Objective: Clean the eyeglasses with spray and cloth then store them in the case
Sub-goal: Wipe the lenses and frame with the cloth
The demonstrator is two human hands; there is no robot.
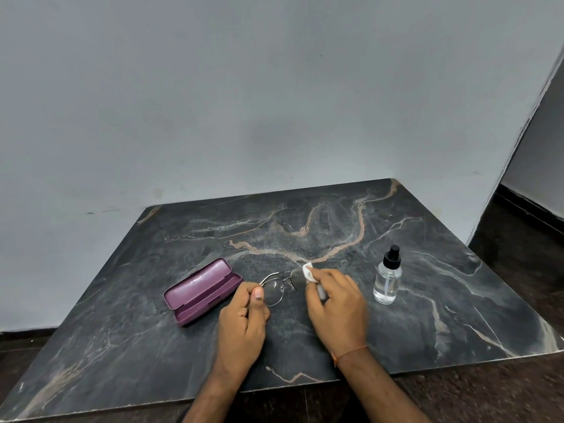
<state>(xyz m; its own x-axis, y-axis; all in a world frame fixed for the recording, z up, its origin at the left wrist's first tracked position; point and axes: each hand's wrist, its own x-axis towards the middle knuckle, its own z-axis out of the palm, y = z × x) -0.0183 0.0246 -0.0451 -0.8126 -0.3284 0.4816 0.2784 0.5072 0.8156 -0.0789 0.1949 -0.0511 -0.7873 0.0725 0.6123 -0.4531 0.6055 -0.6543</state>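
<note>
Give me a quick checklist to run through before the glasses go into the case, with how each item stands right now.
1. Case open, ready to receive: ok.
2. Inside of the case free of clutter: ok, nothing visible in it.
3. Glasses held securely: ok, left hand pinches the frame beside one lens.
4. Wiping finished: not ok, right hand presses the cloth on the other lens.
5. Lenses clean: cannot tell, too small to judge.
6. Spray bottle upright, out of the way: ok, standing right of the hands.
</note>
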